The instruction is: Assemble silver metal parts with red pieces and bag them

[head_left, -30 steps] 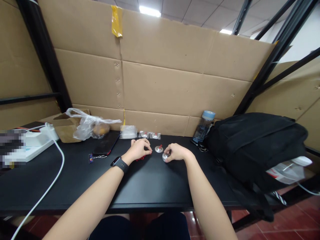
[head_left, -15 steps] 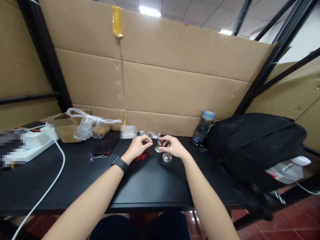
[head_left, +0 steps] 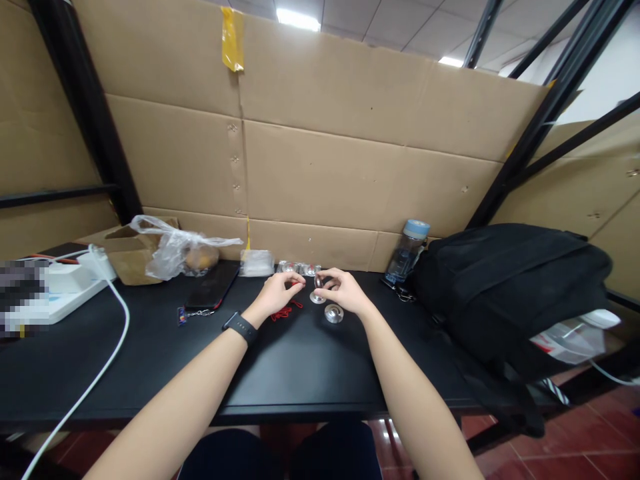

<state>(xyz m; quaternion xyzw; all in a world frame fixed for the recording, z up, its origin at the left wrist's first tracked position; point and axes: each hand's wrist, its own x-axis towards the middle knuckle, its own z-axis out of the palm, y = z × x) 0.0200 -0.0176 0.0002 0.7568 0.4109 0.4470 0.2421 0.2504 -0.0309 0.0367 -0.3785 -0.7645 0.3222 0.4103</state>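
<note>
My right hand (head_left: 343,290) pinches a small silver metal disc (head_left: 319,283) between thumb and fingers, tilted up on edge, its face turned left. My left hand (head_left: 283,291), with a dark watch on the wrist, closes thumb against fingertips on a thin red cord (head_left: 295,283) just left of that disc. Under the right fingertips a second metal disc (head_left: 317,299) lies on the black table. A third, domed metal disc (head_left: 334,314) lies nearer to me. Bunched red cord (head_left: 281,313) rests below my left hand.
Clear packets (head_left: 290,268) with discs and a stack of clear plastic bags (head_left: 257,263) lie along the cardboard wall. Left are a phone (head_left: 213,287), a knotted plastic bag (head_left: 170,253) and a white power strip (head_left: 75,293). Right stand a bottle (head_left: 407,250) and a black backpack (head_left: 510,293).
My right hand has left the nearer domed disc flat on the table, moved up and left, and now holds another disc on edge. My left hand has stayed nearly in place.
</note>
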